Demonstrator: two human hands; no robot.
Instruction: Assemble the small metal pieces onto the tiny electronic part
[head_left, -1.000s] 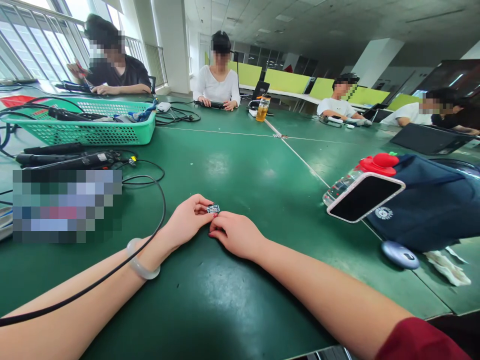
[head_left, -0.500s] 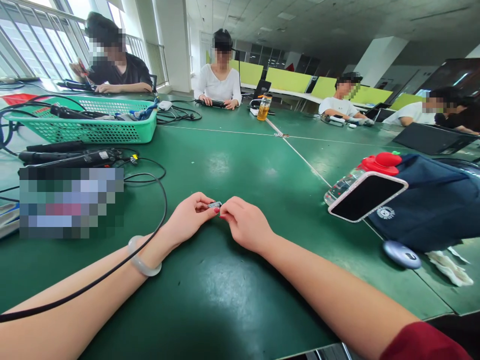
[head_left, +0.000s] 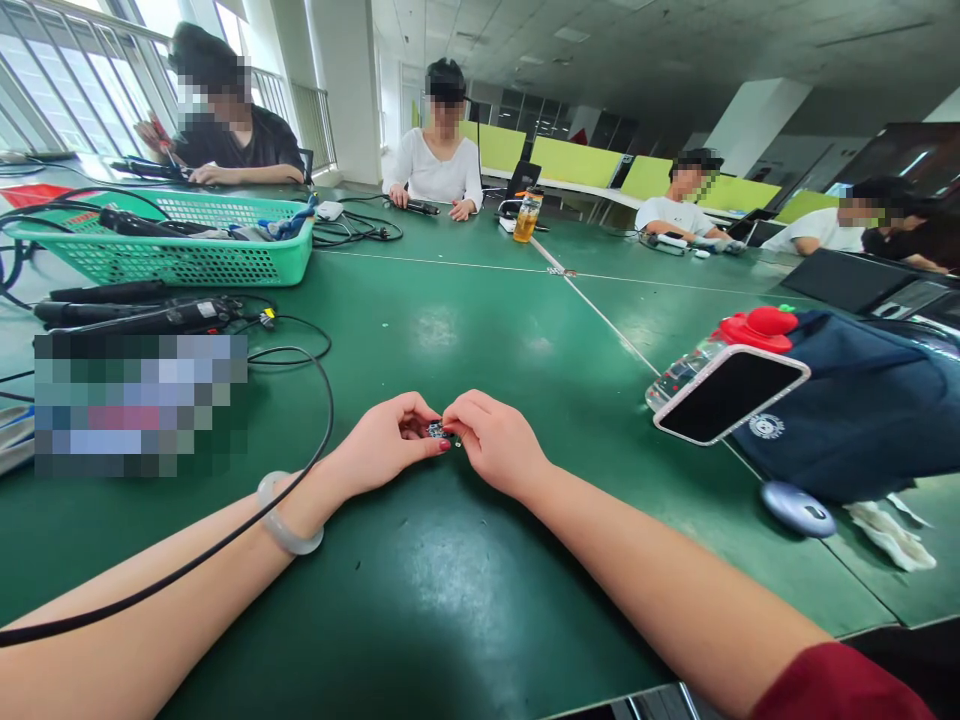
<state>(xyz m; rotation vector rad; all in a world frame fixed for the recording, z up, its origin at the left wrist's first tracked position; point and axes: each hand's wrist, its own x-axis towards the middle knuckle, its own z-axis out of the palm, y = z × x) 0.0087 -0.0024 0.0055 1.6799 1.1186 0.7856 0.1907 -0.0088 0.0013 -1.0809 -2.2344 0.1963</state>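
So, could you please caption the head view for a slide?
Small board in left hand, right hand at its edge, green table below.

My right hand (head_left: 499,445) no longer curls below the small circuit board (head_left: 437,430) as it did a second ago; its fingertips now sit at the board's right end, close against those of my left hand (head_left: 390,445). The board itself is nearer to me and more covered by my fingers than at first, and a tiny bright bit (head_left: 457,441) shows just under my right fingertips. Across the table, a co-worker's hand (head_left: 463,210) now lies apart from the black device (head_left: 421,207) it was touching. Beside the black laptop (head_left: 847,275), a grey-edged dark surface (head_left: 919,303) has come into view.
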